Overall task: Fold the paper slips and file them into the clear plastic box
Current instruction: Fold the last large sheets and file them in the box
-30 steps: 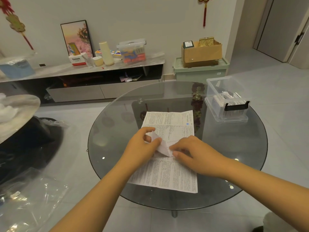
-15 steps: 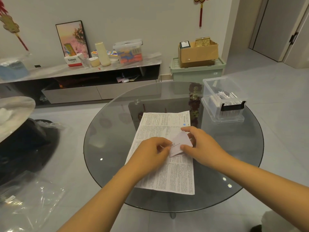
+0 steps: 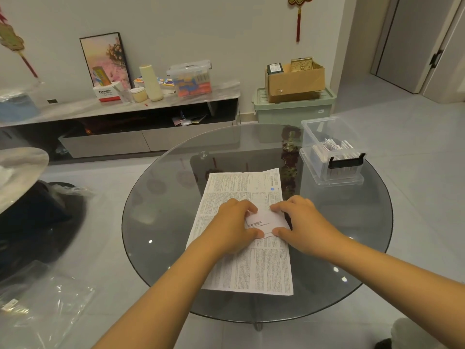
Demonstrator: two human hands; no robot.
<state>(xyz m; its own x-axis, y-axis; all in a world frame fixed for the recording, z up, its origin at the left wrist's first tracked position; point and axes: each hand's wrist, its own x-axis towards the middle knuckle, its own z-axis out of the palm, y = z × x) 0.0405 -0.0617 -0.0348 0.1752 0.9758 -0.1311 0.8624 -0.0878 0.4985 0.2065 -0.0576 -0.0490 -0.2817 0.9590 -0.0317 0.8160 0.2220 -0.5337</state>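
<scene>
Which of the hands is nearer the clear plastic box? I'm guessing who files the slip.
Right. The right hand pinches the folded slip on the box's side of the sheet; the clear plastic box sits beyond it, up-right. The left hand holds the slip's far side.

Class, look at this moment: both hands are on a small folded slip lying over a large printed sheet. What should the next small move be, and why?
Probably press the crease flat, then carry the small folded slip to the clear plastic box. The left hand and right hand pinch its edges; the box stands open at the right, already holding slips.
</scene>
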